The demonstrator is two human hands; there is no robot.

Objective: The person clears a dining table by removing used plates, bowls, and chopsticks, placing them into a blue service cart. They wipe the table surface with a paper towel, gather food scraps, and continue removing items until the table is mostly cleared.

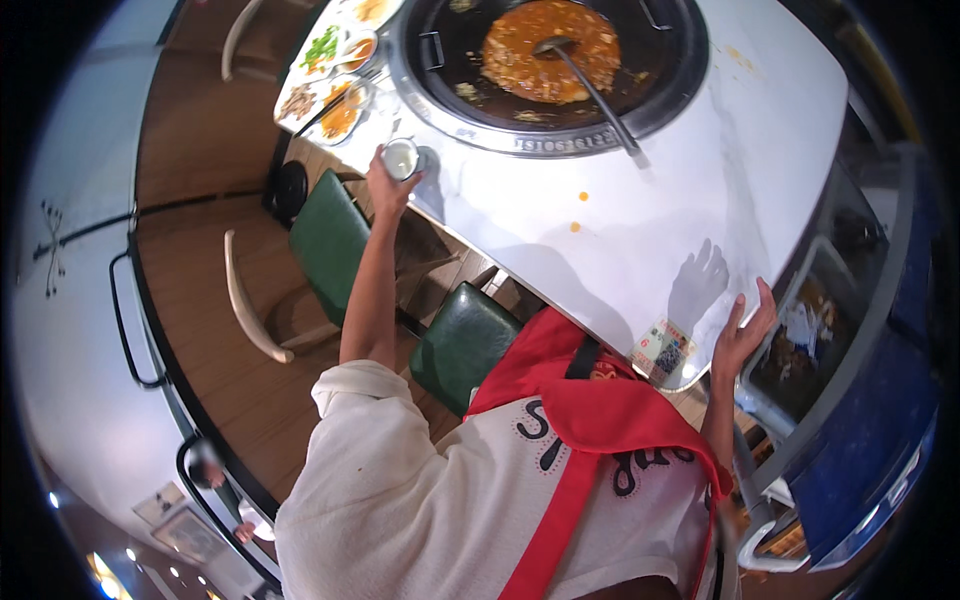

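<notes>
My left hand (390, 187) grips a small cup (400, 159) with pale contents, at the left edge of the white marble-look table (510, 195). At the right, my right hand (742, 330) is raised with its fingers apart and holds nothing; its shadow falls on the table corner. A large round pan (517, 120) is set into the table, with red-orange stew (555, 82) in its middle. A metal ladle (600, 101) rests in the stew, its handle over the rim. Left of the pan are a plate with orange sauce (341, 112), chopsticks across it, and a plate of green herbs (321, 51).
Green-seated chairs (465, 341) stand along the near left table edge. A cart (832, 300) with a bin of waste (802, 337) is at the right. A printed card (664, 352) lies at the table's near corner. Orange drops (583, 196) spot the tabletop.
</notes>
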